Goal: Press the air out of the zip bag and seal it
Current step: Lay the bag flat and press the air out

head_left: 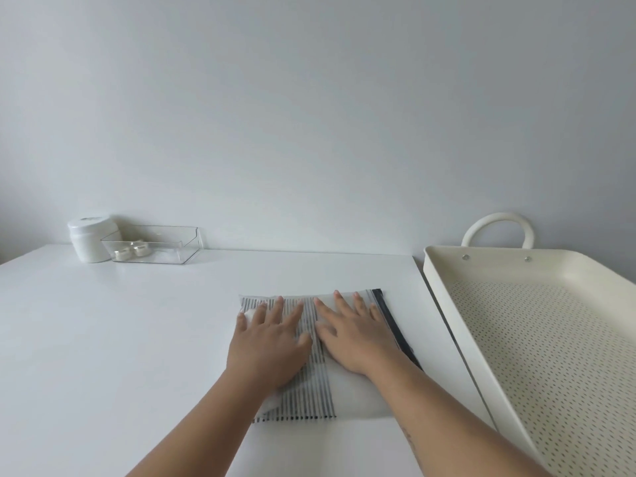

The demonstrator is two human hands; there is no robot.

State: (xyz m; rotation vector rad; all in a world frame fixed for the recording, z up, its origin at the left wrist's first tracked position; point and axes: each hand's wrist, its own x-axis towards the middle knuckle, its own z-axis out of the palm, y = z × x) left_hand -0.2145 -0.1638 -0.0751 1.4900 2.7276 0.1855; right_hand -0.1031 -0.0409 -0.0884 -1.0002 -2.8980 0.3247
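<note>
Zip bag [347,394] lies flat on the counter [137,339] under both flat, spread grips, left hand [268,342] and right hand [354,335], grasping nothing; uneven pressure could trap air away from the dark zip strip [395,325].

I see a frosted, milky-white zip bag [358,397] with a band of thin black-and-white stripes down its middle and a black zip strip along its right edge. It lies on a plain white table [120,339]. To the right is a cream tray [444,270] (its floor dotted all over with small dark holes). At the back left are a white jar [90,239] and a clear, colourless box [155,244]. The wall [309,98] is pale grey.
</note>
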